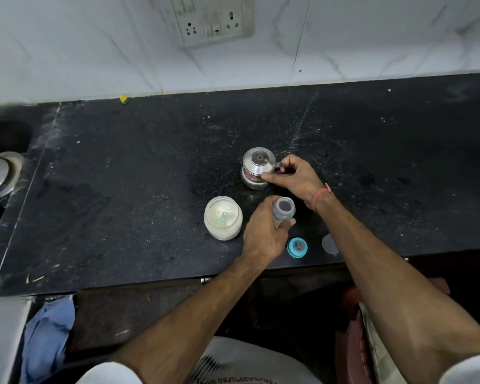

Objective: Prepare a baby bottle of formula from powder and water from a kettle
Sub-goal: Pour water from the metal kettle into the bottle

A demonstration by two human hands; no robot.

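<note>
Centre frame: right hand grips steel kettle handle, rigid, likely water-heavy; left hand holds light open bottle.

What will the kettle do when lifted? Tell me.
The kettle looks like rigid polished steel, so probably slippery. The right hand is at its side handle, so it may swing spout-down. Its lid seems loose-set and could slip when tilted.

Small steel kettle lidded and upright, open powder jar with scoop inside, uncapped grey bottle upright, teal-ringed teat nearby
</note>
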